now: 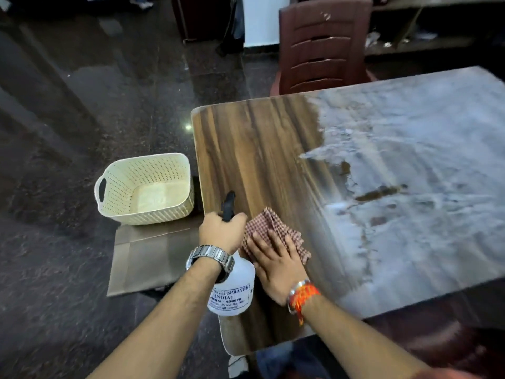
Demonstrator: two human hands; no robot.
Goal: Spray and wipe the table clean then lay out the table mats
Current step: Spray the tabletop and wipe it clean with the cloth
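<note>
- Nearest the camera, two bare forearms reach in from 6 o'clock.
- Left hand (222, 231) has its fingers wrapped around the neck of one white spray bottle (232, 292).
- Right hand (276, 262) lies with fingers spread flat on one checked cloth (273, 228), at the worktop's (259, 149) 7 o'clock corner.
- Foamy film covers the 3 o'clock half, so wiping looks barely begun.
- Brown table mats (142, 258) wait on the floor at 9 o'clock, count unclear, beside one cream basket (144, 187).
- One chair (322, 45) stands at 12 o'clock.

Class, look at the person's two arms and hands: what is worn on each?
Both forearms are bare, with no sleeves showing. The left hand has a silver metal-link watch at its wrist. The right hand has a metal bangle and orange-red thread at its wrist.
</note>
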